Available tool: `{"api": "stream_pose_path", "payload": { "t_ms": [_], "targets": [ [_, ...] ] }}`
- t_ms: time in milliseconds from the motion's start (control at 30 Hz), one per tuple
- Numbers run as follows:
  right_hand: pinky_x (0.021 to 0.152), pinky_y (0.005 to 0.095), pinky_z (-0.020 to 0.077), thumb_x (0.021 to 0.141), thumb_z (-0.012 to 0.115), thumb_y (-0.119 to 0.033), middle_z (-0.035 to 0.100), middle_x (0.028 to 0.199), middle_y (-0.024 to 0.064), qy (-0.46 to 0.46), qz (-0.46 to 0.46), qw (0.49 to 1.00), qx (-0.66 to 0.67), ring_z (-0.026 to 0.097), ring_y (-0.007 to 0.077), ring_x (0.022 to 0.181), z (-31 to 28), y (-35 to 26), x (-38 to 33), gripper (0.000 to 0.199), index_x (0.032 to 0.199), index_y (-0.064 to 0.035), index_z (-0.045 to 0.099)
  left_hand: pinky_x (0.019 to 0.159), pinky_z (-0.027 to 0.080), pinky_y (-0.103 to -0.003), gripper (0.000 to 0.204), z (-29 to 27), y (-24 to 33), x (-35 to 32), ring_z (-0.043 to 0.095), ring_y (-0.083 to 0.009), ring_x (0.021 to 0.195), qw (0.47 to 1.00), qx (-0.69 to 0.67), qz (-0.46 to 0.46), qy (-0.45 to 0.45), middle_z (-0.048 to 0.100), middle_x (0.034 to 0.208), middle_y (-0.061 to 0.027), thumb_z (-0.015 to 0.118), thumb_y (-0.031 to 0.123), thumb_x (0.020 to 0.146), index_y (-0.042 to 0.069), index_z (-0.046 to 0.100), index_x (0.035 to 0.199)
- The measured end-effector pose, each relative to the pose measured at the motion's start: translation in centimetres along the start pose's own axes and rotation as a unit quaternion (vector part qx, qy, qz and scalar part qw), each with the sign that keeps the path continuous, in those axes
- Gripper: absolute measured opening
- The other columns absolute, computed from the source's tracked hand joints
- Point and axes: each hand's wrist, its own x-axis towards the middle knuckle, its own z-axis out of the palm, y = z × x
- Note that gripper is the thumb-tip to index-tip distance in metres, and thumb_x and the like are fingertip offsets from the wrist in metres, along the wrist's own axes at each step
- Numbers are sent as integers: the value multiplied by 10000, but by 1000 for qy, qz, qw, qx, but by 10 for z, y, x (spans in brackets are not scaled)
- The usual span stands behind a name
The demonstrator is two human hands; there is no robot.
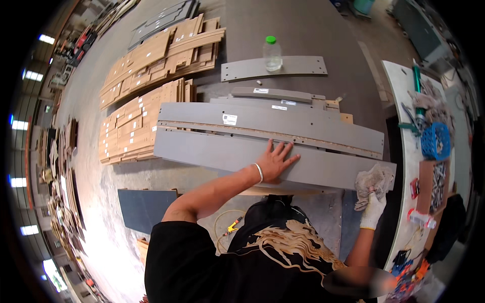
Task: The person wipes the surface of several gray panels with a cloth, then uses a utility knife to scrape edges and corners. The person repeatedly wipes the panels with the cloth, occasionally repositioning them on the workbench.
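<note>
Left hand [277,162] spread flat on our long grey panel [227,154] atop the bench [303,30] stack, gloved right hand [374,209] closed on a rag [371,181] at its end; panel looks stiff, heavy, smooth—we'd grip both long edges.

labels: 3 small white rectangular stickers | top grey panel [230,119]; 2 on panels behind [279,107], [260,91]

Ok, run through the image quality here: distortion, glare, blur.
Head view: strong fisheye, so the grey panel under the left hand bows and the corners go black; ceiling lights flare along the left rim and wash out the floor at lower left; a blurred patch sits below the gloved right hand gripping a rag.
</note>
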Motion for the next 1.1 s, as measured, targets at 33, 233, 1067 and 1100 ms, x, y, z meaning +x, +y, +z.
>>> {"api": "stream_pose_path", "payload": {
  "t_ms": [33,233,1067,1100],
  "targets": [
    [845,323,574,956,720,-100,690,1219,148,25,-28,998,46,703,214,1024,-14,19,-13,490,1394,50,560,1171,271,-648,1240,4,-9,9,358,-452,1446,1000,-2,5,7,344,1575,-276,918,502,609,226,284,1638],
    [1000,313,494,920,701,-13,637,1318,112,179,12,965,191,626,190,1147,-70,108,-119,505,1394,86,560,1102,371,-531,1138,-27,-45,47,450,-443,1315,997,-48,25,58,433,1459,-269,908,423,546,222,451,1568],
    [1130,486,451,963,685,-244,568,1456,123,135,80,861,484,557,327,1329,66,90,-223,610,1504,-60,472,1226,241,-581,667,22,-118,85,346,-462,1464,969,-49,65,234,345,1622,-244,758,386,850,217,568,1467],
    [1136,497,446,968,676,-253,557,1472,124,131,68,864,482,548,337,1343,65,84,-224,613,1512,-68,463,1229,235,-589,666,23,-113,82,342,-466,1467,967,-48,52,245,341,1623,-247,758,383,849,211,569,1464]
  ]
}}
